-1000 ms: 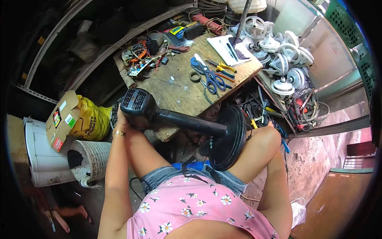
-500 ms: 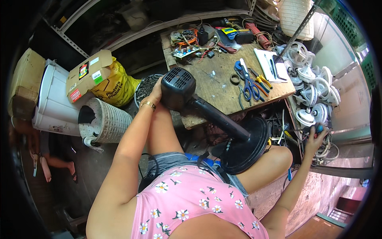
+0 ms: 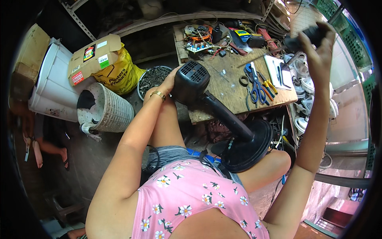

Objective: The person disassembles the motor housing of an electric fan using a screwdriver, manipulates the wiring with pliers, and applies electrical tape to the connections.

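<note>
A black electric fan body [image 3: 192,81], with a vented motor housing, neck and round base [image 3: 250,145], leans across my lap. Its base rests on my right thigh. My left hand [image 3: 170,83] is wrapped round the side of the motor housing, over my left knee. At the upper right my right hand [image 3: 320,49] is raised above the white plastic parts, fingers closed round a dark object [image 3: 304,38]. Motion blurs that object, so its kind is unclear. On the wooden table [image 3: 217,91], blue-handled scissors [image 3: 256,85] lie beside pliers [image 3: 269,84] and a tape roll [image 3: 243,81].
Wires and circuit boards [image 3: 199,40] crowd the table's far side. White plastic fan parts [image 3: 308,89] are heaped at the right. To my left stand a perforated basket [image 3: 115,107], a bucket of dark scraps [image 3: 153,79], a yellow bag [image 3: 119,75] and a cardboard box [image 3: 93,57]. Another person's feet [image 3: 65,155] show at far left.
My right hand has risen from low beside the white parts at the right to the upper right, carrying a dark object. My left hand stays on the motor housing. The view has shifted slightly.
</note>
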`<action>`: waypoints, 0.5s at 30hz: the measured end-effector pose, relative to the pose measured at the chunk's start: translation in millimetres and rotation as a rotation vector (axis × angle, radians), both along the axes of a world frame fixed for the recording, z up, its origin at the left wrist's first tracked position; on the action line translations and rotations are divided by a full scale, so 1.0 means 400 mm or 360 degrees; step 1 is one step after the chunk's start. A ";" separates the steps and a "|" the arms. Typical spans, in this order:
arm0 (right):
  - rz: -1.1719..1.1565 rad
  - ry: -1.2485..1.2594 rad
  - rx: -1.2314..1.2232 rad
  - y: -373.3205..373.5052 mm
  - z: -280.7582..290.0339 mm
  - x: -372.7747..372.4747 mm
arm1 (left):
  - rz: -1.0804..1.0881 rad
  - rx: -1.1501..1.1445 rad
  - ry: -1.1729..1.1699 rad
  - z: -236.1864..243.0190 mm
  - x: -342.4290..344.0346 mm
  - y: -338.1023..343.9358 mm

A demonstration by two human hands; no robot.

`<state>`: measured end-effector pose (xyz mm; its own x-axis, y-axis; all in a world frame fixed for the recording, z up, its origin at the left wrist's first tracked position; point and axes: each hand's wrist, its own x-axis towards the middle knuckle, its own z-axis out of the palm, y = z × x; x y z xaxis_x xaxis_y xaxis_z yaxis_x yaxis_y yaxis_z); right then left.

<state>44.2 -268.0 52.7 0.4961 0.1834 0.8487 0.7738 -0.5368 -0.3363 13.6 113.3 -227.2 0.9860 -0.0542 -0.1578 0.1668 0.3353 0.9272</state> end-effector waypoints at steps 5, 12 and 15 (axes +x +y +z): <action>0.0419 0.0428 0.0251 0.198 0.017 0.008 | -0.0026 0.0031 -0.0092 -0.021 -0.001 0.023; 0.0622 0.0338 0.0129 0.302 -0.009 0.037 | -0.0133 0.0012 -0.0098 0.024 -0.003 -0.004; 0.0579 0.0262 0.0074 0.319 -0.010 0.043 | -0.0028 -0.0054 -0.0047 -0.021 0.009 0.012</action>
